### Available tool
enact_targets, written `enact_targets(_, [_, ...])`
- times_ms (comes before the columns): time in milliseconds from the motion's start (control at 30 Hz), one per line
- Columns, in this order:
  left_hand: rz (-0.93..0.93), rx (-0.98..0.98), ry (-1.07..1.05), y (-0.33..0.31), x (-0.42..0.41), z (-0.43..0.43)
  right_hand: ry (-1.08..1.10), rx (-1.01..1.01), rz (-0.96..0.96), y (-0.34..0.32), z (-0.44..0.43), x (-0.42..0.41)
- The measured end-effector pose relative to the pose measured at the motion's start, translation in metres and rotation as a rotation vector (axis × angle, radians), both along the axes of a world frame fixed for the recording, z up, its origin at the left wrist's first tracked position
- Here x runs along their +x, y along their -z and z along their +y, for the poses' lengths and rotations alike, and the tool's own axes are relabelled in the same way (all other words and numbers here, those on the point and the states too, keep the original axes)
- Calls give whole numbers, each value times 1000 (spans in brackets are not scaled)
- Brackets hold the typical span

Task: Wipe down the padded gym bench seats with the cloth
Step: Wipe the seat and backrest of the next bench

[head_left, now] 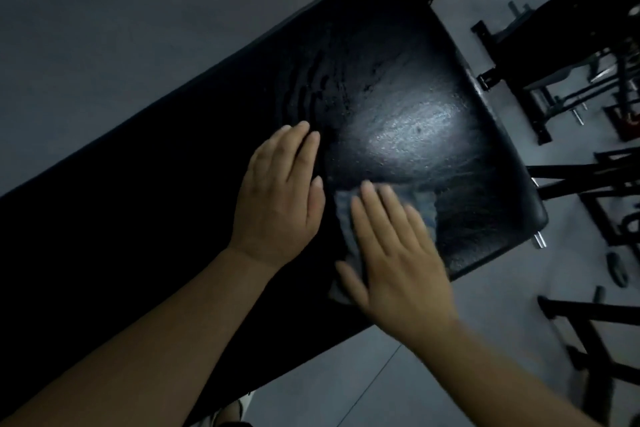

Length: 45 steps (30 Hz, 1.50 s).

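A: Hands first. Where are they?

B: Both lie palm-down on the black padded bench seat (398,80). The left hand (280,198) rests flat on the bare padding, fingers (301,146) stretched out and gripping nothing.

A: And the cloth?

B: A dark cloth (346,218) lies on the seat under the right hand (398,260), which presses it with fingers (381,204) spread flat, not curled around it; that hand is blurred.

A: The seat itself?

B: Glossy, streaked, reflecting light beyond the fingertips. Dark metal frames (571,97) stand on the grey floor (104,28) to the right.
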<state>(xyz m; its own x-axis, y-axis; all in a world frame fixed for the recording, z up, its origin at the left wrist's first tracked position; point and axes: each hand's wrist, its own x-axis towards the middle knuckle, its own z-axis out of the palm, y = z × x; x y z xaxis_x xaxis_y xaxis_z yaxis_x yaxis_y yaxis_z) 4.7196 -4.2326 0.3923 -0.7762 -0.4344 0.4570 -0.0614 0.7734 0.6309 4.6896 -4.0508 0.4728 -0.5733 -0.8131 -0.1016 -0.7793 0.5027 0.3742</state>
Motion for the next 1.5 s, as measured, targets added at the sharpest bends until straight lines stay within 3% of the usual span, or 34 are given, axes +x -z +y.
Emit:
enact_targets(67, [-32, -64, 43, 5, 9, -12, -32, -5, 18, -15, 16, -22])
enact_targets(200, [-66, -140, 75, 23, 25, -31, 264, -138, 163, -27, -71, -72])
enact_targets(267, [-67, -148, 65, 26, 27, -32, 153, -105, 106, -5, -92, -46])
enact_targets(367, [-32, -121, 59, 25, 26, -32, -160, 77, -74, 11, -40, 3])
enact_targets(433, [-20, -98, 60, 25, 27, -33, -263, 120, -72, -7, -11, -20])
enact_targets(467, [-23, -84, 66, 25, 28, -32, -245, 110, -26, -17, -10, -43])
enact_targets(567, [-35, -57, 65, 25, 28, -30, 81, -51, 146, -43, -73, -106])
enact_targets(633, [-41, -55, 63, 25, 28, -28, 170, -101, 189, -27, -114, -96])
enact_targets(767, [-21, -39, 49, 23, 28, -32, -182, 86, -24, -2, -76, -38])
enact_targets(833, [-32, -25, 17, 21, 25, -38, -249, 120, -30, -22, -62, -66])
enact_targets(1000, [-91, 12, -105, 19, 9, -59, 123, -123, 182, -33, -160, -130])
enact_targets(1100, [-76, 17, -116, 20, 4, -61, -95, 5, 101, -9, -145, -93])
enact_targets(1200, [-59, 2, -124, 21, 5, -61, -311, 168, 12, -31, -98, -101])
enact_targets(1333, [-69, 3, -126, 21, 4, -62, -57, -10, 155, -61, -144, -168])
enact_targets(1400, [-66, 10, -132, 22, 3, -62, 42, -96, 183, -42, -181, -154])
enact_targets(1500, [-58, 17, -131, 24, 4, -61, -189, 37, 86, -15, -161, -113])
